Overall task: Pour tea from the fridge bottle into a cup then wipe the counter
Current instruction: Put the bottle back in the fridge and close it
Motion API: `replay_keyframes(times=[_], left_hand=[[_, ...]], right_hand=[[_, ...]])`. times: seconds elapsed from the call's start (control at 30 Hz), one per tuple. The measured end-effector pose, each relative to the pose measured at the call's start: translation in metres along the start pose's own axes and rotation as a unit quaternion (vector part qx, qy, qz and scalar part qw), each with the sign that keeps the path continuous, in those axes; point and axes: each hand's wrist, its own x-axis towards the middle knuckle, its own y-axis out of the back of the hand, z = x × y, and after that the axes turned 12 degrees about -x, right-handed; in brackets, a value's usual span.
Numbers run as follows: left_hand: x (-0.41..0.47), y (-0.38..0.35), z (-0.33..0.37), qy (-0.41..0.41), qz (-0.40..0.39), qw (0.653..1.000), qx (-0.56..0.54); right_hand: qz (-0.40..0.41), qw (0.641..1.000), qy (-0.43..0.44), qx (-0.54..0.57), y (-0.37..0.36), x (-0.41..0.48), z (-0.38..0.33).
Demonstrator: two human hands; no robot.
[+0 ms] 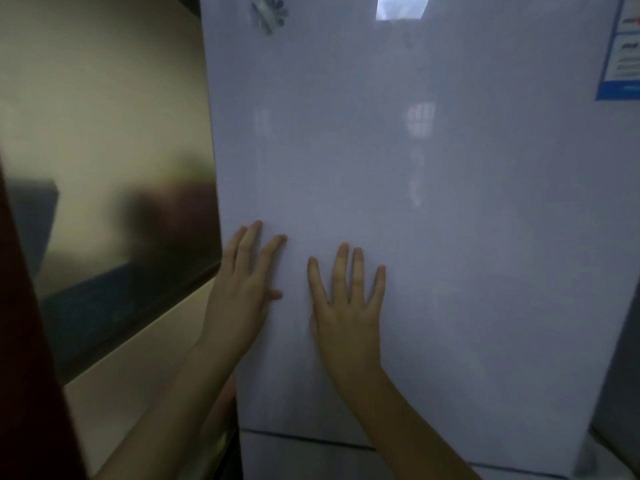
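Observation:
A white fridge door [450, 202] fills most of the head view and stands closed. My left hand [246, 282] lies flat against it near its left edge, fingers straight and spread. My right hand [346, 299] presses flat on the door a little to the right, fingers also spread. Neither hand holds anything. No bottle, cup or cloth is in view.
A shiny metal panel [104, 168] stands to the left of the fridge, with a pale surface [138, 368] below it. A blue and white label [620, 53] sits at the door's upper right, a small magnet [270, 12] at its top. A seam [311, 439] marks the lower door.

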Motion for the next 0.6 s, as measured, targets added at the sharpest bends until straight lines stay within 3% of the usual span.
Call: replay_keyframes(times=[0.27,0.6], left_hand=[[-0.029,0.026,0.02,0.0,-0.017,0.999,0.028],[-0.136,0.067,0.067,-0.078,-0.127,0.985,-0.086]], right_hand=[[-0.047,0.997,-0.011,0.067,0.028,-0.007,0.014],[-0.172,0.98,-0.081,0.064,0.122,-0.126,0.034]])
